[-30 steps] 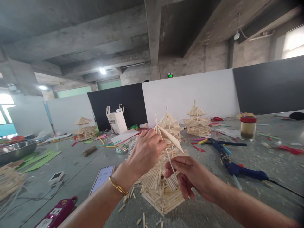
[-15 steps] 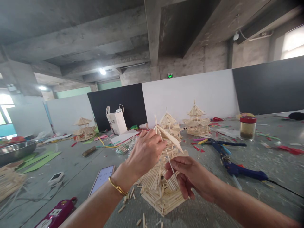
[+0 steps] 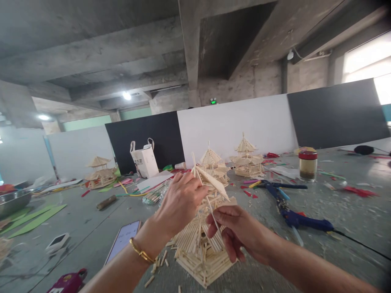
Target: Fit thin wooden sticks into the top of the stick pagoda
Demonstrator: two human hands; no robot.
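A tiered pavilion model of pale wooden sticks [image 3: 204, 266] stands on the grey table [image 3: 100, 228], well in from its far edge, and the left hand [image 3: 181, 201] curls at its roof, its grip hidden from view. The right hand [image 3: 240, 224] pinches a thin, straight, pale stick [image 3: 215, 219] slanting up toward the left fingers; a dark-blue glue gun [image 3: 308, 221] lies off to the right.

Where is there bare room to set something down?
Tabletop between the white device and the phone, nearer than the brown tube; a smaller patch between the right hand and the blue glue gun. Crowded: behind the stick pagoda, where more models stand.
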